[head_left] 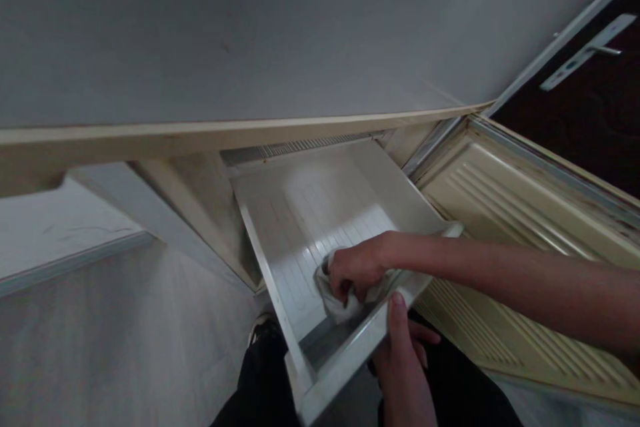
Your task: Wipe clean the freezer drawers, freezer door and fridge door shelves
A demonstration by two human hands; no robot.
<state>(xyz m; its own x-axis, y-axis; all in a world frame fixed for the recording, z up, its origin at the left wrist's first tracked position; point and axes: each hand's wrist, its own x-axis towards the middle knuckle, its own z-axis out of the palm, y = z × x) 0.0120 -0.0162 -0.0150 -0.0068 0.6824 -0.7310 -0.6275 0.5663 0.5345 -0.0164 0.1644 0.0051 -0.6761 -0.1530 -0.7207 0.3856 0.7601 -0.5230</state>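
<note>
A white plastic drawer with a ribbed bottom sticks out, tilted, from a low cream-coloured cabinet. Inside it, close to the front wall, my right hand is closed around a crumpled whitish cloth and presses it against the bottom. The cloth is partly covered by my fingers. My left hand grips the drawer's front edge, thumb on top and fingers on the outer side below. My right forearm crosses over the drawer's right front corner.
An open cream door with a ribbed inner panel stands to the right. Above the drawer runs a grey surface with a cream edge. A dark door with a handle is at upper right. My legs are under the drawer.
</note>
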